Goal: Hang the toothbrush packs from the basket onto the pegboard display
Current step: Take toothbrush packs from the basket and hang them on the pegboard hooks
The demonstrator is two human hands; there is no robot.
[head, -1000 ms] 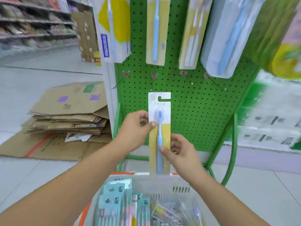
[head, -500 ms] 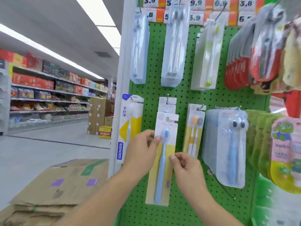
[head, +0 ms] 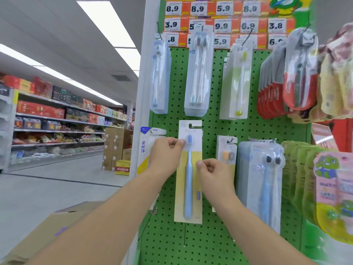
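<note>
Both hands hold one pack (head: 189, 169) upright, long axis vertical. The left hand (head: 165, 156) pinches its left edge level with the brush head; the right hand (head: 214, 174) pinches the right edge lower down. The hang slot sits above both sets of fingers, against the pegboard (head: 214, 131); its hook is hidden. No basket shows.

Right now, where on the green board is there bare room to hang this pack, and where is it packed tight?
Bare pegboard shows beside and below the blue toothbrush pack, which the left hand and right hand pinch, and in the strip above it. The top row packs and the red packs at right are crowded.
</note>
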